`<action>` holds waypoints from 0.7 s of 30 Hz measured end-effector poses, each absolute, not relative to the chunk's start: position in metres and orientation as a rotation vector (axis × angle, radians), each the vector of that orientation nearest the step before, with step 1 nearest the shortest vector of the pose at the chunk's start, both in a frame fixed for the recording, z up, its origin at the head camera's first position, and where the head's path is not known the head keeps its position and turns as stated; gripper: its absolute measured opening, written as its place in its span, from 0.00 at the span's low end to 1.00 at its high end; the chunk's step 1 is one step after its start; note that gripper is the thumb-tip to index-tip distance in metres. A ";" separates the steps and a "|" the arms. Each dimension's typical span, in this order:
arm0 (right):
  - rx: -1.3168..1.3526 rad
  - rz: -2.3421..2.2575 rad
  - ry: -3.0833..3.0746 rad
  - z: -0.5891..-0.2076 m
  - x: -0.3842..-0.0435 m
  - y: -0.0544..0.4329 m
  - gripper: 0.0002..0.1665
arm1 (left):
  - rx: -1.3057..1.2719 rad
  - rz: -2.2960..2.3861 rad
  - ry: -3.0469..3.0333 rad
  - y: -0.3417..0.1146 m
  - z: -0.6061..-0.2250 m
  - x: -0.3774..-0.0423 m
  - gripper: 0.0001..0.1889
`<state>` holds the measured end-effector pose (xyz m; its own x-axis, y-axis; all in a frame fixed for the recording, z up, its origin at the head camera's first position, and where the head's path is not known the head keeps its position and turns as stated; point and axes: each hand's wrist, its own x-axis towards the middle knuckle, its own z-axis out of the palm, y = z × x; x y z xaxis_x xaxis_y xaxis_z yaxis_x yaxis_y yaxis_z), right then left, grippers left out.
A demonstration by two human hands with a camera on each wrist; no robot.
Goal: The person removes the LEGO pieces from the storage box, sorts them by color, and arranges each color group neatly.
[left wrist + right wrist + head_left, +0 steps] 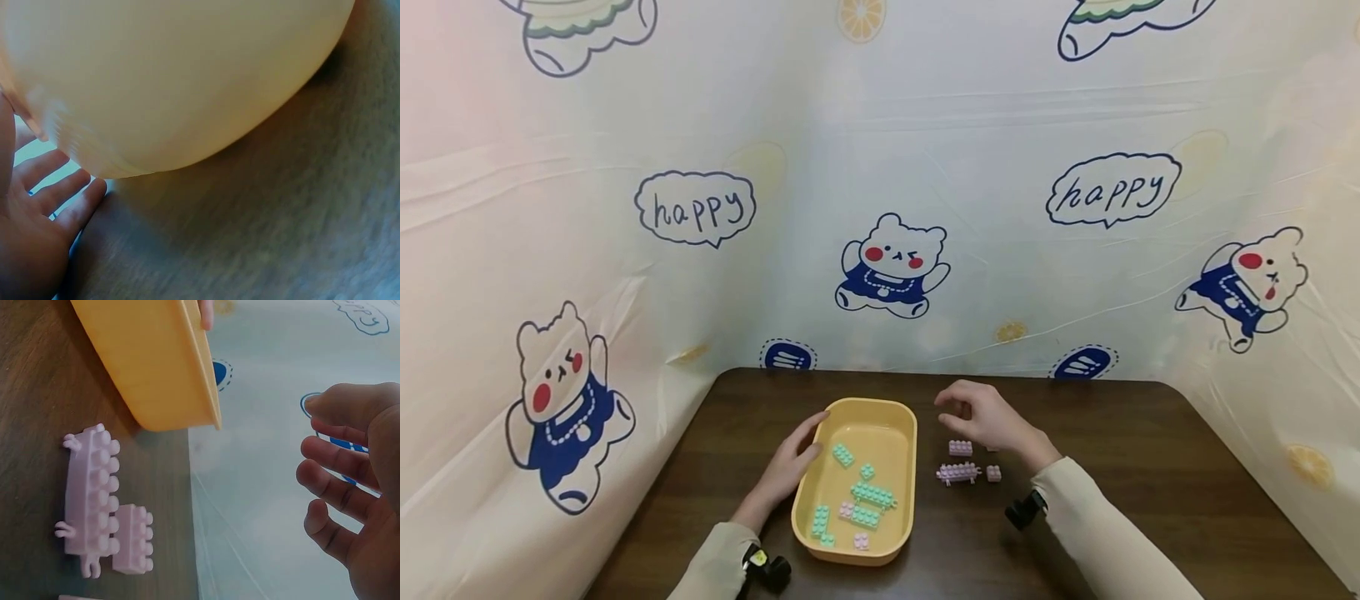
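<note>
My left hand (786, 471) rests against the left side of a yellow plastic tray (802, 500), its fingertips at the rim. In the left wrist view, the left hand's fingers (78, 209) reach fairly straight along the tray wall (187, 81). Above the table, right of the tray, my right hand (988, 417) hangs with loosely bent fingers and nothing between them. Below it lie a long pink building block with small side hooks (958, 473), a shorter pink block (960, 448) and a small pink block (994, 473). Another pink piece is partly hidden by that hand.
Inside the tray are several mint green blocks, among them a long hooked one (873, 495), plus pink pieces such as a small block (861, 542). The dark wooden table (1120, 467) meets a printed curtain (1000, 275) at the back and sides.
</note>
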<state>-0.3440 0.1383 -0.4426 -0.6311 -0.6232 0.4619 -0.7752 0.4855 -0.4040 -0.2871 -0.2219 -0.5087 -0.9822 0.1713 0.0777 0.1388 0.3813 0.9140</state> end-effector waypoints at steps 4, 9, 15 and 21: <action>1.211 0.864 -2.485 -0.438 -0.343 0.131 0.12 | 0.286 1.736 2.571 -0.225 -0.522 -0.296 0.28; 1.219 0.875 -2.545 -0.434 -0.342 0.119 0.12 | 0.286 1.763 2.600 -0.228 -0.535 -0.302 0.27; 1.310 0.901 -2.521 -0.436 -0.342 0.104 0.13 | 0.296 1.778 2.622 -0.231 -0.537 -0.302 0.27; 1.348 0.910 -2.548 -0.438 -0.339 0.094 0.15 | 0.296 1.784 2.600 -0.230 -0.539 -0.302 0.26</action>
<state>-0.3386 0.0944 -0.4382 -0.5965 -0.7134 0.3678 -0.7849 0.4228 -0.4530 -0.3019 -0.2297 -0.5389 -0.9821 0.1391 0.1266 0.1682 0.3482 0.9222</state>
